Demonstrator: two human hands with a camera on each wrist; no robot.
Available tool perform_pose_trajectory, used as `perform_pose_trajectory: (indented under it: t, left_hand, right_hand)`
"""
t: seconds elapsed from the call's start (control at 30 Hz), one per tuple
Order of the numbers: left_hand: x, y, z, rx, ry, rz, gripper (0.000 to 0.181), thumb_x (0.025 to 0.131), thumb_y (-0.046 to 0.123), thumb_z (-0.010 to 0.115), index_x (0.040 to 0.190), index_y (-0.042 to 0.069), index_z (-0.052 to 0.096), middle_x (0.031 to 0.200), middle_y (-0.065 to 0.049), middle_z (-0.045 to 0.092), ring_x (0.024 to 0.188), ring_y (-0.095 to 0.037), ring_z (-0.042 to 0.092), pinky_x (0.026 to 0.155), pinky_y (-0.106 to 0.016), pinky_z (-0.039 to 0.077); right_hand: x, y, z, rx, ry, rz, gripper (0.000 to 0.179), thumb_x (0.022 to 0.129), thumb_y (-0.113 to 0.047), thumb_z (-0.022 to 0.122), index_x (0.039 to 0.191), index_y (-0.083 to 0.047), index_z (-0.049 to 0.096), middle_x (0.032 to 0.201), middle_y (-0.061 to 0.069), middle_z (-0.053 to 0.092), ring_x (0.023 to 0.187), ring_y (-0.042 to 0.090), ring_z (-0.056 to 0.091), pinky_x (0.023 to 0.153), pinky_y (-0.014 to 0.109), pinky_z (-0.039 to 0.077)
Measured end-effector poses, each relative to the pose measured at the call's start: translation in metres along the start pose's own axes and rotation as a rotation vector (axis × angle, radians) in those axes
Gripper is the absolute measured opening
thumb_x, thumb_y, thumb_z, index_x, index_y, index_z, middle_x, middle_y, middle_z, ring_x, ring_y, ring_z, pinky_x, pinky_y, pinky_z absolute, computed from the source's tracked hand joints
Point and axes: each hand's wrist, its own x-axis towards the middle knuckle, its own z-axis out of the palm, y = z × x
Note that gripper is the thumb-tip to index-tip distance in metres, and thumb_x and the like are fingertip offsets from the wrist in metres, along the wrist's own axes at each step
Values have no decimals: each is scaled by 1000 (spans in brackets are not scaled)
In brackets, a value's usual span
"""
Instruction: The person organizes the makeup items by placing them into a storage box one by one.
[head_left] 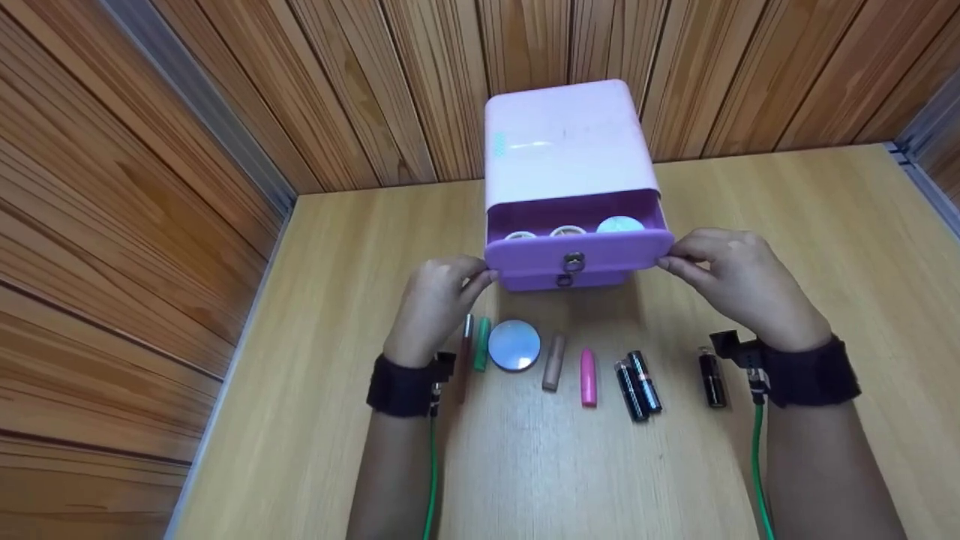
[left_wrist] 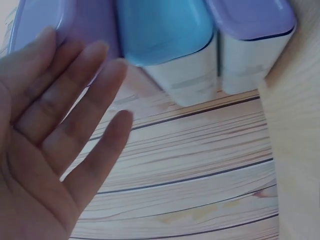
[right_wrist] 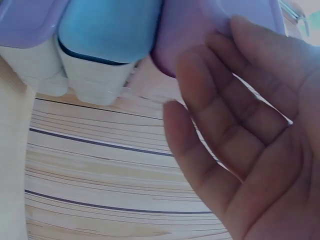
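A pink mini drawer cabinet (head_left: 570,146) stands at the back of the table with its purple top drawer (head_left: 525,259) pulled out. My left hand (head_left: 436,304) pinches the left end of the drawer front between thumb and index finger. At the opposite end, my right hand (head_left: 746,285) holds the front's edge the same way. Inside the drawer, a round white-lidded item (head_left: 620,224) and two round rims show; the rest is hidden. Both wrist views catch the blue middle drawer (left_wrist: 167,30) (right_wrist: 110,30) and the purple bottom drawer (left_wrist: 255,17) (right_wrist: 27,22) pushed in.
In front of the cabinet lie a brown tube (head_left: 466,360), a green tube (head_left: 481,345), a round silvery compact (head_left: 514,346), a taupe tube (head_left: 554,362) and a pink tube (head_left: 588,379). Two black tubes (head_left: 638,386) lie together, another black tube (head_left: 712,379) near my right wrist. Wood-plank walls (head_left: 427,90) enclose the table.
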Motion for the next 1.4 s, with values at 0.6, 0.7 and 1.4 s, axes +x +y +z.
perform_pose_trajectory:
  t: [0.6,0.7,1.4]
  left_hand:
    - [10,-9,35,17,313,-87,28,96,31,63,100,6,75,90,-3,73,77,-11,67,65,-25,53]
    - [11,-10,39,12,342,-138,33,96,35,63,106,5,72,96,-5,72,80,-12,68,66,-26,54]
    - [13,-13,57,-89,372,-201,35,100,33,55,112,4,70,99,-5,72,83,-14,68,71,-28,54]
  right_hand:
    - [14,12,36,61,300,64,15,91,-17,71,92,-2,75,86,4,71,74,16,65,68,14,46]
    - [16,12,42,73,345,92,16,91,-16,71,93,-1,75,86,6,71,74,17,65,68,12,45]
    - [19,12,66,52,393,174,33,98,-27,60,113,1,69,100,15,71,77,30,67,66,46,54]
